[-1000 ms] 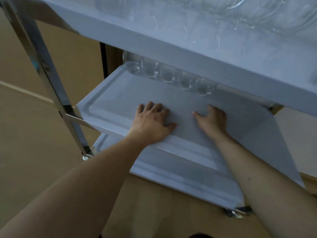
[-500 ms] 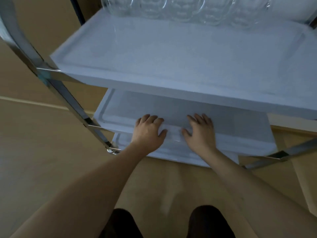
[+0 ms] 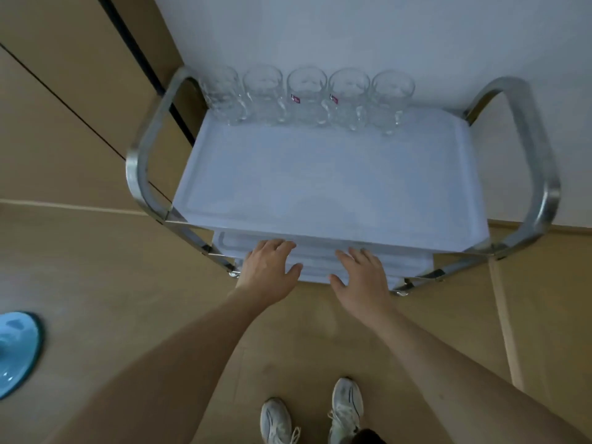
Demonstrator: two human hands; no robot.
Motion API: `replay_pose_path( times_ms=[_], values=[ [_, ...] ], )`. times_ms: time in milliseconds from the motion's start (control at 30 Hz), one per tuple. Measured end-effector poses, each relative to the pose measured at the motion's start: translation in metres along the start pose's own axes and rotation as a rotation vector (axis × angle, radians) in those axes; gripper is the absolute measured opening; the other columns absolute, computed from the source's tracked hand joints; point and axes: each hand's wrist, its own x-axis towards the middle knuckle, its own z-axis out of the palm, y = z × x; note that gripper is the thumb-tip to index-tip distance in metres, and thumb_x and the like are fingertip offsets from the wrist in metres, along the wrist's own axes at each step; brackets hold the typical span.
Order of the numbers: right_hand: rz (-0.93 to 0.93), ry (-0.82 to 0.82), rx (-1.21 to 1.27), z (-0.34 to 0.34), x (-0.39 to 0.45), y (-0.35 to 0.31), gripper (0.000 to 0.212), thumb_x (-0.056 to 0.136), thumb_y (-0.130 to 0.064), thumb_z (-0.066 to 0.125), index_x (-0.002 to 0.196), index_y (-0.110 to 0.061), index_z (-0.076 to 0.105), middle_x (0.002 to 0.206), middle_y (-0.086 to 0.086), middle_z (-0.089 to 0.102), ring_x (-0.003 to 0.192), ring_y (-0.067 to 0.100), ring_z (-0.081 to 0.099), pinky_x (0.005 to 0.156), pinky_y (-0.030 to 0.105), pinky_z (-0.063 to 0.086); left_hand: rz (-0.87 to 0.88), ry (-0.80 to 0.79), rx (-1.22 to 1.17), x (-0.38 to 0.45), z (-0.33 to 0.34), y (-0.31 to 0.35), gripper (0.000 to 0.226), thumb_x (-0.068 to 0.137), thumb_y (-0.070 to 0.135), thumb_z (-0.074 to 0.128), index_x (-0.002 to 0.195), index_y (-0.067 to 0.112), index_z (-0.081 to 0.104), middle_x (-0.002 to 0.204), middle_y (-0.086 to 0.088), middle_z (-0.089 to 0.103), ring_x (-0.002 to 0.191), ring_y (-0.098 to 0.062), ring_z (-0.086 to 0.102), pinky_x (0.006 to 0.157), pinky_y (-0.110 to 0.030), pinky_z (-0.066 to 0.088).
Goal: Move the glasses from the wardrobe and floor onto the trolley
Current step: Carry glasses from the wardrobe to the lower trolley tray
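Left hand: I'm reaching out, fingers spread, holding nothing.
Right hand: likewise released.
Glasses: five standing along the trolley's back edge.

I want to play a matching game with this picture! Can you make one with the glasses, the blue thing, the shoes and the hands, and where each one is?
Things:
1. glasses
2. blue thing
3. shoes
4. hands: left hand, right hand

Places:
A. on the floor at the far left edge
B. in front of the trolley's lower shelves
C. in a row at the back of the top shelf
D. on the floor at the bottom

Pairs: 1-C, 2-A, 3-D, 4-B
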Motion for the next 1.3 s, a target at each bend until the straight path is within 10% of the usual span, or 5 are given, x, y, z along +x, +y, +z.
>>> replay_pose_path(
  times_ms=[600, 1300],
  values=[
    [0.051, 0.575, -0.019, -0.355, -0.029, -0.013, 0.066, 0.097, -0.05, 0.055, 0.155, -0.023, 0.037, 0.159, 0.005, 0.037, 0.147, 0.027, 0.029, 0.122, 0.039, 0.022, 0.459, 0.326, 0.108, 0.072, -0.265, 0.261, 0.055, 0.096, 0.047, 0.055, 0.146, 0.023, 0.048, 0.147, -0.002, 0.051, 0.138, -0.026, 0.039, 0.11, -0.042, 0.038],
    [0.909, 0.934, -0.122, -0.419, -0.201, 0.085, 0.071, 0.094, -0.053, 0.058, 0.155, -0.025, 0.036, 0.157, 0.002, 0.04, 0.143, 0.027, 0.033, 0.118, 0.039, 0.026, 1.339, 0.029, -0.043, 0.076, -0.205, 0.516, 0.057, 0.096, 0.047, 0.055, 0.147, 0.023, 0.045, 0.151, -0.005, 0.045, 0.139, -0.027, 0.035, 0.109, -0.041, 0.036]
  ],
)
